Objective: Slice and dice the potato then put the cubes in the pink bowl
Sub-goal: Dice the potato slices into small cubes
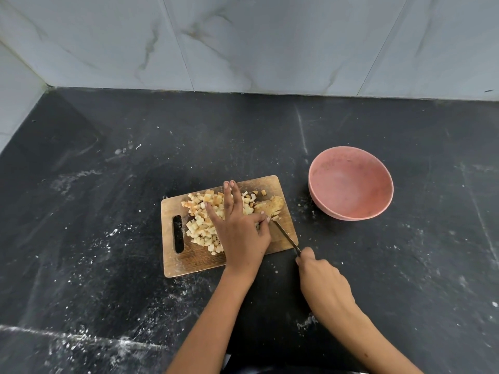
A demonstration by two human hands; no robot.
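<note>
A wooden cutting board (189,261) lies on the black counter with a heap of pale potato cubes (201,225) on it. An uncut potato piece (271,206) sits at the board's far right corner. My left hand (237,228) rests flat over the cubes, fingers spread, thumb and forefinger pinching near the knife blade. My right hand (321,282) grips the handle of a knife (286,236), whose blade points up-left to the potato piece. The pink bowl (351,184) stands empty to the right of the board.
The black stone counter (108,211) is speckled with white crumbs and smears. A marble-tiled wall (243,41) rises behind it, and another wall closes the left corner. The counter's front edge runs along the bottom left.
</note>
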